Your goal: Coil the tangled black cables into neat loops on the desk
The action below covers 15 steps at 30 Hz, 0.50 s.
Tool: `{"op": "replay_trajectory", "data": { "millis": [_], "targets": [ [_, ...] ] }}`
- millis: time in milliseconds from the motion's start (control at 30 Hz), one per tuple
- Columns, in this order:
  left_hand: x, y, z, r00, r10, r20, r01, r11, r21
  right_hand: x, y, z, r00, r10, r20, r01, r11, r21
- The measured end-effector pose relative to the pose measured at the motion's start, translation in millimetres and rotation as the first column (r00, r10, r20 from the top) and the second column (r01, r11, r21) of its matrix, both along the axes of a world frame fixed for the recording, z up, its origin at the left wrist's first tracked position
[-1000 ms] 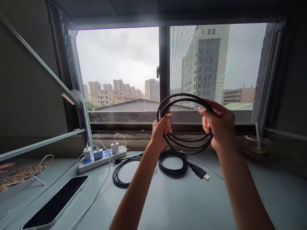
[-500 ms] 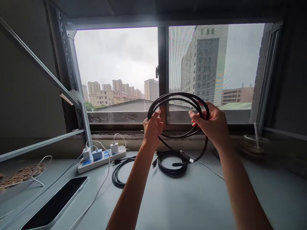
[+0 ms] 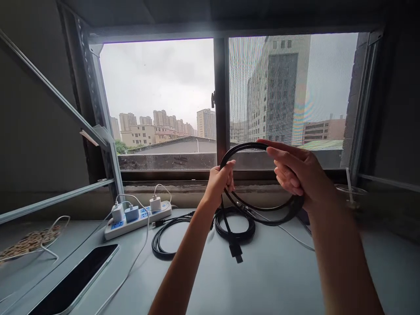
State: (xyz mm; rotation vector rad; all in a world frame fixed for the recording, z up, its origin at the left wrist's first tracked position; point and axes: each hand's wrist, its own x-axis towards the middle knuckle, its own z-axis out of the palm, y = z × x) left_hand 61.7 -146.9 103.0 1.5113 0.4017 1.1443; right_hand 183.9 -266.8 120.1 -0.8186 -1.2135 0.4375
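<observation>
A black cable (image 3: 244,147) is looped in the air above the table. My left hand (image 3: 221,177) is closed round the left side of the loops. At the upper right of the loops, my right hand (image 3: 292,168) pinches the cable between thumb and forefinger, its other fingers curled. One cable end, a black plug (image 3: 235,250) with a flat tip that looks like HDMI, dangles below my left hand. Behind it a coiled black cable (image 3: 241,236) lies on the table, and another black coil (image 3: 160,249) lies to the left, partly behind my left forearm.
A white power strip (image 3: 139,222) with several chargers stands at the back left. A phone (image 3: 75,280) lies at the front left, with a white cord (image 3: 131,267) beside it. A lidded cup with a straw (image 3: 349,188) is at the back right. Behind is a window (image 3: 157,78).
My right hand has shifted its hold to the top right of the loops. The loops have come lower, and a plug now hangs below my left hand, which has moved slightly right.
</observation>
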Motion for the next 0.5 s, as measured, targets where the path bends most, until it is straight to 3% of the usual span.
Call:
{"op": "replay_trajectory", "data": {
  "millis": [100,200,300,400,500],
  "targets": [
    [6.6,5.7,-8.1,0.994,-0.041,-0.106,0.038,0.999,-0.028,-6.0,0.0,1.8,0.98,-0.198,0.009,0.198,0.98,0.028],
    [11.7,7.9,-15.7,0.96,-0.063,-0.274,0.058,0.998,-0.027,-13.7,-0.9,2.3,0.915,-0.403,-0.007,0.402,0.911,0.085],
    [13.4,10.1,-21.6,0.897,-0.063,-0.437,0.054,0.998,-0.033,-21.7,-4.0,0.7,0.864,-0.504,0.026,0.494,0.855,0.159],
    [12.3,15.2,-26.5,0.782,-0.292,-0.55,0.244,0.956,-0.162,-29.7,-5.4,-2.1,0.824,-0.561,0.077,0.533,0.815,0.227],
    [13.3,22.0,-34.3,0.599,-0.56,-0.573,0.481,0.823,-0.301,-38.4,-2.3,-4.8,0.8,-0.597,0.06,0.556,0.775,0.301]
  ]
}}
